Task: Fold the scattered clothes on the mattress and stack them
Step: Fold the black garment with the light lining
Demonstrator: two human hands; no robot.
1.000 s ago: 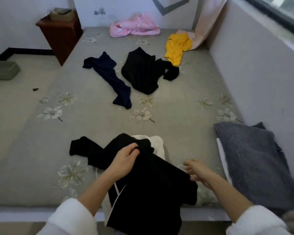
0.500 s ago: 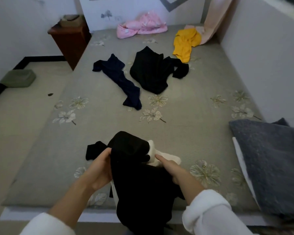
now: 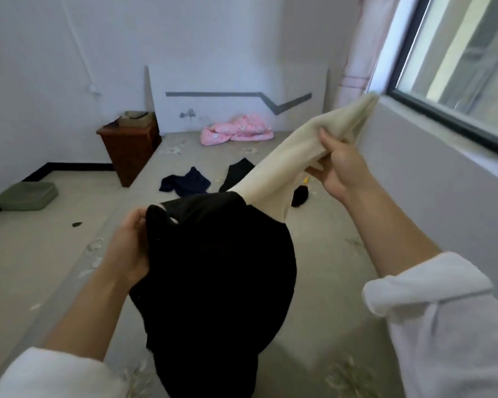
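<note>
A black garment (image 3: pixel 213 277) hangs in the air in front of me, lifted off the grey flowered mattress (image 3: pixel 322 254). My left hand (image 3: pixel 128 248) grips its upper left edge. A cream sleeve (image 3: pixel 299 150) comes out of the black cloth and stretches up to the right, where my right hand (image 3: pixel 338 165) holds it near the cuff. Behind it on the mattress lie a navy garment (image 3: pixel 186 185), a black garment (image 3: pixel 237 172) partly hidden by the sleeve, and a pink bundle (image 3: pixel 236 132) at the far wall.
A brown bedside cabinet (image 3: pixel 130 147) stands at the mattress's far left corner. A green cushion (image 3: pixel 26 195) lies on the floor to the left. A grey wall (image 3: pixel 431 179) and window sill run along the right side. A white board (image 3: pixel 236 96) leans on the far wall.
Both hands have raised the black garment off the mattress. The right hand has pulled the cream sleeve out and up to the right. The view has tilted upward.
</note>
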